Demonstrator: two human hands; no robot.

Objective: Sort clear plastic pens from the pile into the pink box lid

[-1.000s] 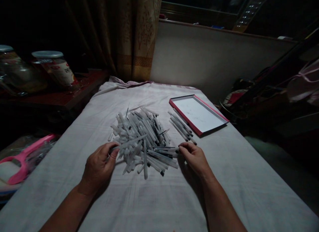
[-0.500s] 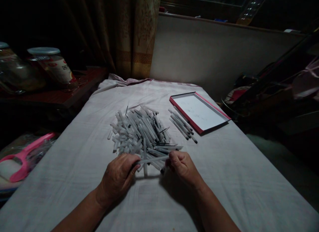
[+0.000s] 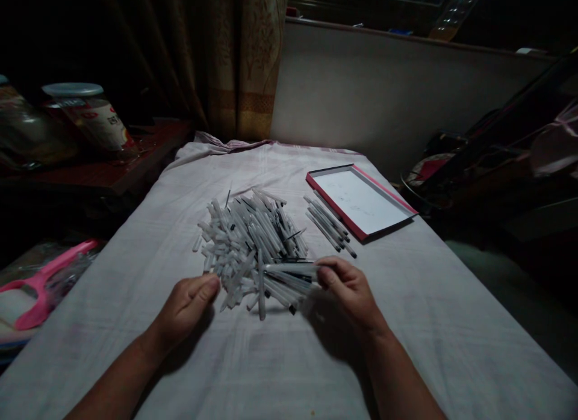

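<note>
A heap of pale plastic pens and pen parts (image 3: 250, 242) lies on a white cloth (image 3: 280, 360) in the middle of the table. My right hand (image 3: 350, 290) pinches one pen (image 3: 291, 268) by its end at the heap's right edge, holding it level and pointing left. My left hand (image 3: 187, 305) rests on the cloth at the heap's lower left, fingers curled loosely with the tips by the nearest pens, holding nothing I can see. A short row of pens (image 3: 329, 224) lies apart to the right of the heap.
A shallow red-rimmed box lid (image 3: 359, 200) sits at the far right of the cloth. Jars (image 3: 93, 116) stand on a dark side table at left. A pink plastic handle (image 3: 45, 281) lies low at left. A curtain and wall stand behind; clutter fills the right side.
Both hands held one pen near the heap's front half a second ago. My left hand has let go and moved back left; my right hand has carried the pen up and right.
</note>
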